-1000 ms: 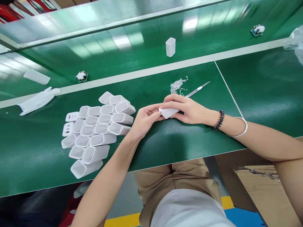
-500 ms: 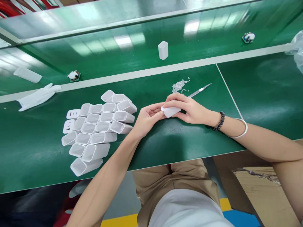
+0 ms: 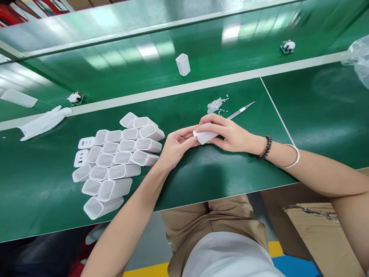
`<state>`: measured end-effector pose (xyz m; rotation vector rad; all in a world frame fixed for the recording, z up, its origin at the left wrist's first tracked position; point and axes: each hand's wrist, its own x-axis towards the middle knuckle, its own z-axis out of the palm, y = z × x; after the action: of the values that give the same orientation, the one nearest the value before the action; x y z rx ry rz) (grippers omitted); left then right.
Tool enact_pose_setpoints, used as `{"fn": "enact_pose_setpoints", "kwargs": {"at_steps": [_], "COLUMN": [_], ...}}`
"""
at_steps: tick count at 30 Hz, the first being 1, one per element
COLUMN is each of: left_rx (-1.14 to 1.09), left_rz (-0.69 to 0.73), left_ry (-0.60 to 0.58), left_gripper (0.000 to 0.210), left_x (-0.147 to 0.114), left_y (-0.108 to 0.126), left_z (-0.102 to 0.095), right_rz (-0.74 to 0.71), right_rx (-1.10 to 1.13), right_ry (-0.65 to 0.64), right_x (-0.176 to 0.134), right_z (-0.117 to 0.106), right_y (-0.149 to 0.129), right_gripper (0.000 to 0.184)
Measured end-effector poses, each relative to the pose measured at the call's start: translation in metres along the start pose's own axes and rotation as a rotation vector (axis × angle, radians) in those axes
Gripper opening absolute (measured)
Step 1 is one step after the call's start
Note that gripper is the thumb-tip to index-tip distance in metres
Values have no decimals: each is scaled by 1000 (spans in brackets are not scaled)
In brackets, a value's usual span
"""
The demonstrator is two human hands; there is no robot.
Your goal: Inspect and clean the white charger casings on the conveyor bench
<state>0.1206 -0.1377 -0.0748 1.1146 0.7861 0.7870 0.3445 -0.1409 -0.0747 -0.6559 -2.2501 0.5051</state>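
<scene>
Between my two hands is a white plastic charger housing [image 3: 206,137], tilted above the bench. My left hand [image 3: 175,148] pinches its left end with thumb and fingers. Over its top and right side curl the fingers of my right hand [image 3: 227,132], closed on it. Just beyond the right hand a slim pointed metal tool [image 3: 240,111] slants away; its near end is hidden by that hand. A small pile of clear pellets [image 3: 215,105] lies on the bench beyond my fingers. To the left, open white housings [image 3: 118,157] stand and lean in a packed cluster.
Two housings [image 3: 81,158] in the cluster show slotted faces. A white glove [image 3: 44,122] lies behind them. Past the pale strip [image 3: 161,93], the far green surface carries a housing [image 3: 183,64], another lying housing [image 3: 19,98] and small circuit boards [image 3: 288,46]. Clear plastic [image 3: 360,57] sits at right.
The housings and circuit boards on the far green surface have shifted left relative to the bench. My hands keep nearly the same hold on the housing. The view has moved slightly.
</scene>
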Motion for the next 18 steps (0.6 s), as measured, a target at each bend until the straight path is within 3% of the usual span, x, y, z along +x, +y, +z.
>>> {"fn": "enact_pose_setpoints", "kwargs": {"at_steps": [18], "left_rx": [34], "left_rz": [-27], "left_ry": [14], "left_gripper": [39], "left_x": [0], "left_y": [1], "left_z": [-2], "right_rz": [-34], "right_rx": [-53], "right_ry": [-18], "right_x": [-1], "right_z": [1], "right_y": [0], "right_gripper": [30]}}
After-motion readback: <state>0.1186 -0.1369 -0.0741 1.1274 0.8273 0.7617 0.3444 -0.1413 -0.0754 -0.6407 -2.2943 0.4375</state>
